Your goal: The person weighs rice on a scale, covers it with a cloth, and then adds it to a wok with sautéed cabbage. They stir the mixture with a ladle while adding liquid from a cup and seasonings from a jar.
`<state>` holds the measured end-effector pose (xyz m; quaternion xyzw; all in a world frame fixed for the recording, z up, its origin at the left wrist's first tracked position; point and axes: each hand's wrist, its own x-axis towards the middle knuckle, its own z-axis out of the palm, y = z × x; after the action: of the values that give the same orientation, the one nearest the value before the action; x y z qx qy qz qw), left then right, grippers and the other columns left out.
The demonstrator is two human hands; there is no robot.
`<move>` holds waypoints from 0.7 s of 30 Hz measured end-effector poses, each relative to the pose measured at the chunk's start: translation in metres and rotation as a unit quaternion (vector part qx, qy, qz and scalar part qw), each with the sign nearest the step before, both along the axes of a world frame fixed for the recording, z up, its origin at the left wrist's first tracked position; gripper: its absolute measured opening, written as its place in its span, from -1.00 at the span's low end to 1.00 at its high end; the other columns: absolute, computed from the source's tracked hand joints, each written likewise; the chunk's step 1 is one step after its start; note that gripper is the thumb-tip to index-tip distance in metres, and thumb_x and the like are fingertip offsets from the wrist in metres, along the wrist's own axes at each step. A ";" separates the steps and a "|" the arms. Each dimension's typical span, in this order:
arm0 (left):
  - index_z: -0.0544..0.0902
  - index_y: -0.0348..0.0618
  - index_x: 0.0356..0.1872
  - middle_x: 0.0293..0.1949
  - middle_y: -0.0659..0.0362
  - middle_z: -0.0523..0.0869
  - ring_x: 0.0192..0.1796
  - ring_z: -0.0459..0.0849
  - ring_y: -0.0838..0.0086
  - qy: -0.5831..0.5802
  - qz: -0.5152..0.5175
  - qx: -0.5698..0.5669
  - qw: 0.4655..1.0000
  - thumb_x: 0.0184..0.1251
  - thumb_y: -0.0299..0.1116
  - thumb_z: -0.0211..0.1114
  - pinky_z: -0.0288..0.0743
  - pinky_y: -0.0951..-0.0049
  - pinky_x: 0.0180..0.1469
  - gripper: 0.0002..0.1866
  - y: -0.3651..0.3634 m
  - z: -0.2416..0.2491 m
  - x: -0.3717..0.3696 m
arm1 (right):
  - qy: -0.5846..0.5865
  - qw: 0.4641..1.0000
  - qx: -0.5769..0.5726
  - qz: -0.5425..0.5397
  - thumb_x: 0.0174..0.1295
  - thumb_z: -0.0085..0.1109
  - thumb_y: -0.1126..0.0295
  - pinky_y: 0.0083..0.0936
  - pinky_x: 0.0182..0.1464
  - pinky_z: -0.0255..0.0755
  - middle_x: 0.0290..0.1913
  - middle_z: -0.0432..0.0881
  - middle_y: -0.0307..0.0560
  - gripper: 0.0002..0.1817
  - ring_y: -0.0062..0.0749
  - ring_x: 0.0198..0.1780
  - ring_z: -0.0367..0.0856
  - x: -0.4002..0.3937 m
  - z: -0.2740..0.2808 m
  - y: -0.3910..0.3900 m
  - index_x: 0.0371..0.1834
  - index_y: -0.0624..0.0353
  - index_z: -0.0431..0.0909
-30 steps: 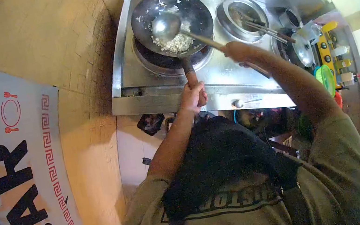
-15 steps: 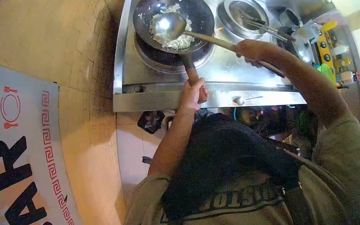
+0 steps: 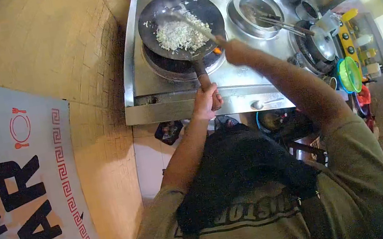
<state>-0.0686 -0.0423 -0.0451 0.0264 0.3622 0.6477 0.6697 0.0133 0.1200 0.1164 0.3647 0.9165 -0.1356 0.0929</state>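
Note:
My left hand is wrapped round the wooden handle of a dark wok on the left burner. White, grainy food that looks like rice lies spread across the wok's middle. In my right hand, closed round its handle end, is a long ladle. The ladle's bowl, smeared by motion, is over the far left part of the wok, at the food's far edge. A small orange flame shows beside the wok's near right rim.
Right of the wok stands a round metal pot with long utensils resting across it. Farther right are a lidded pan, green basins and yellow-topped containers. A spoon lies on the stove's front ledge. A tiled wall borders the left side.
The ladle has moved from the middle of the wok to its far left, and my right hand has come leftward with it. More food shows now, and a flame has appeared. My left hand keeps its hold.

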 end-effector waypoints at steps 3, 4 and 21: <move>0.43 -0.10 -0.24 -0.47 0.24 0.48 -0.54 0.51 0.46 -0.012 -0.009 -0.008 1.000 0.25 -0.31 0.30 0.47 0.35 -0.58 -0.78 -0.004 0.003 0.001 | -0.075 0.997 0.015 0.023 0.27 -0.10 0.46 -0.12 -0.32 0.54 -0.36 0.62 0.30 -0.42 0.07 -0.36 0.67 0.034 0.022 -0.044 0.38 0.29 0.08; 0.43 -0.10 -0.24 -0.47 0.23 0.48 -0.54 0.51 0.45 -0.025 -0.011 -0.016 1.000 0.25 -0.30 0.29 0.47 0.34 -0.58 -0.78 -0.004 0.006 0.000 | -0.102 0.993 0.035 0.040 0.24 -0.08 0.49 -0.16 -0.35 0.54 -0.34 0.62 0.30 -0.35 0.04 -0.38 0.67 0.043 0.033 -0.048 0.43 0.29 0.02; 0.49 -0.17 -0.47 -0.61 0.18 0.54 -0.65 0.52 0.40 -0.022 -0.010 -0.057 0.998 0.22 -0.41 0.24 0.47 0.29 -0.57 -0.86 0.006 0.073 0.020 | 0.002 0.997 -0.014 -0.079 0.08 -0.04 0.57 -0.06 -0.18 0.51 -0.27 0.63 0.32 -0.34 0.16 -0.22 0.65 0.015 0.015 -0.023 0.36 0.24 0.18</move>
<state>-0.0484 -0.0359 0.0275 -0.0226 0.3834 0.6194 0.6847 0.0282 0.0968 0.1310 0.4341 0.8832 -0.1560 0.0851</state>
